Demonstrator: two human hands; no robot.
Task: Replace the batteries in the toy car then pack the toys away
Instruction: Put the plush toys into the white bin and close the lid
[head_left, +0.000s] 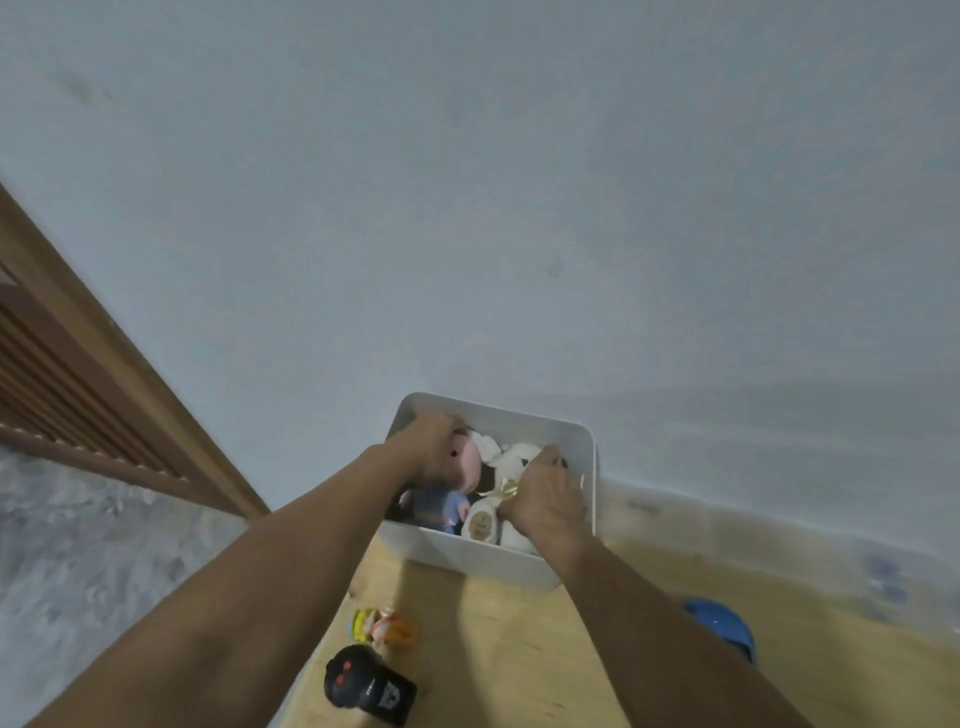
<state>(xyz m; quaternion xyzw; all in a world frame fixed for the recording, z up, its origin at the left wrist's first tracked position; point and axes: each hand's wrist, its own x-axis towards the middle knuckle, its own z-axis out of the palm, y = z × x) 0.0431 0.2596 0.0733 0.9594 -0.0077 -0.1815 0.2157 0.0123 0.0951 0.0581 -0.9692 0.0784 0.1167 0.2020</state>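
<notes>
A white plastic bin (478, 558) stands at the far end of the wooden table, against the wall. Inside it lie a pink-faced doll in blue clothes (457, 470) and a white plush toy with a gold bow (511, 470). My left hand (428, 449) reaches into the bin's left side and grips the doll's head. My right hand (545, 501) is curled over the white plush on the right side. A black remote controller (369, 685) and a small colourful figure (382, 626) lie on the table nearer to me.
A blue round object (722, 626) sits at the right on the table (498, 649). A pale wall rises behind the bin. A wooden louvred door (78, 395) stands to the left above a grey speckled floor (78, 561).
</notes>
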